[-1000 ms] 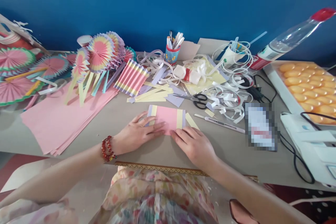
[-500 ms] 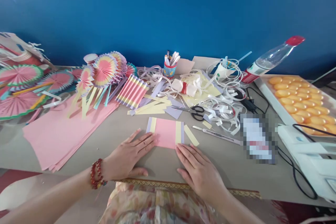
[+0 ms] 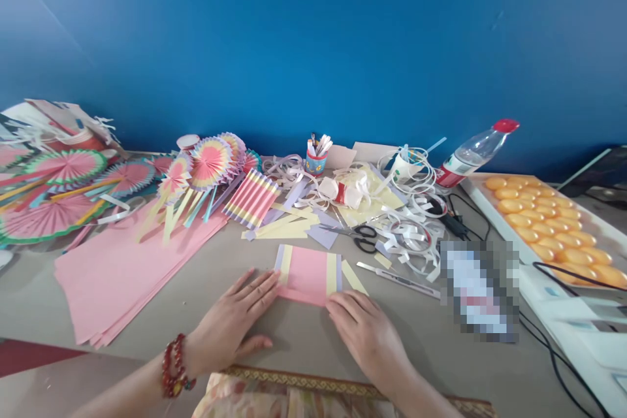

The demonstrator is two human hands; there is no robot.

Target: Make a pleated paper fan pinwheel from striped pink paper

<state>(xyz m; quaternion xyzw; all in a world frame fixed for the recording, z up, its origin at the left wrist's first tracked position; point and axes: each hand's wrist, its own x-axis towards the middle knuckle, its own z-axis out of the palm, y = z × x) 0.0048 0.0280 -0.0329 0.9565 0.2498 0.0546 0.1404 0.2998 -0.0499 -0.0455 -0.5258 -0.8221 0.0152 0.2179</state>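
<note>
A small pink paper sheet (image 3: 308,272) with yellow and lilac side strips lies on the grey table in front of me. My left hand (image 3: 235,323), with a red bead bracelet at the wrist, lies flat with fingers stretched out, fingertips at the sheet's lower left corner. My right hand (image 3: 365,333) rests flat too, its fingertips at the sheet's near edge, which looks slightly lifted. Neither hand grips anything. A loose yellow strip (image 3: 353,276) lies just right of the sheet.
A stack of pink paper (image 3: 117,274) lies to the left, with pleated paper fans (image 3: 206,163) behind it. Scissors (image 3: 360,238), a craft knife (image 3: 396,277), curled white strips (image 3: 411,228), a pen cup (image 3: 315,158), a bottle (image 3: 470,153) and a tray of orange pieces (image 3: 543,222) fill the right.
The view has tilted up, showing more wall. Both hands slid back off the pink sheet toward me, from pressing on it to resting at its near edge.
</note>
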